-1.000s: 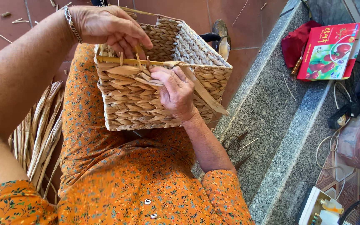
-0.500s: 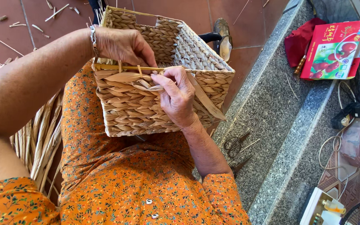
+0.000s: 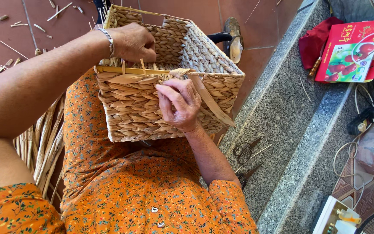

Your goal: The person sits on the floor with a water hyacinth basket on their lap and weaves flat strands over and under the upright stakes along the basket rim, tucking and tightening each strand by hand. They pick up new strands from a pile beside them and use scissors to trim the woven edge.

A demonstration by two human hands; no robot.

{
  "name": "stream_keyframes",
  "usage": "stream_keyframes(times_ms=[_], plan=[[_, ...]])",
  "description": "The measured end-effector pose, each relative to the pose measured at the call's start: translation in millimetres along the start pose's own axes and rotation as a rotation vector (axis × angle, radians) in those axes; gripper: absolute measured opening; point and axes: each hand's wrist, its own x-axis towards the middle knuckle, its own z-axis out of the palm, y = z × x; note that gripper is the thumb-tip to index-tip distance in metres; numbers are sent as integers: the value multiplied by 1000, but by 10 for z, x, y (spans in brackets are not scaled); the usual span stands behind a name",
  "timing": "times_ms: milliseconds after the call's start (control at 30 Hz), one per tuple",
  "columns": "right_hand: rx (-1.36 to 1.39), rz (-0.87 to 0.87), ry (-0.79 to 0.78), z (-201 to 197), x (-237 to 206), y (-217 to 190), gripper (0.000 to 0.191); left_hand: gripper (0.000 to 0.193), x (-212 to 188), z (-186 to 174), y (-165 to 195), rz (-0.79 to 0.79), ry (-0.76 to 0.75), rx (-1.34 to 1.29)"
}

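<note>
A woven basket (image 3: 169, 86) of pale dried leaf rests on the person's lap, over an orange flowered dress (image 3: 130, 190), tilted so its open mouth faces away and its near wall faces up; the right hand (image 3: 179, 105) lies against that near wall just under the rim, fingers curled and pinched shut on a flat leaf strip (image 3: 208, 99), which runs from the rim down across the basket's right side; the left hand (image 3: 136, 42) reaches over the rim from the left, fingers closed on the top edge where short strip ends stick up, a metal bracelet (image 3: 108, 40) on its wrist; the two hands sit near each other on the same rim, the left one farther from the body.

To the left of the lap a bundle of loose dried leaves (image 3: 42, 143) hangs down beside the leg; to the right, a grey stone ledge (image 3: 291, 125) runs diagonally, with a pair of scissors (image 3: 245, 148) lying on it near the right forearm; farther along the ledge lie a red printed box (image 3: 350, 51) and a dark red cloth (image 3: 314, 39) touching it; beyond the basket, a sandal (image 3: 233, 38) and scattered leaf scraps (image 3: 59, 11) lie on the red tiled floor (image 3: 31, 26).
</note>
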Motion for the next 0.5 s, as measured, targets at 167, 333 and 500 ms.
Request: stream_keyframes(times_ms=[167, 333, 500], plan=[[-113, -13, -32, 33, -70, 35, 37, 22, -19, -75, 182, 102, 159, -249], [-174, -14, -40, 24, -70, -33, 37, 43, -188, -327, 133, -130, 21, -447], [-176, -5, -63, 10, -31, -99, 39, 49, -284, -271, 136, -79, -230, -276]])
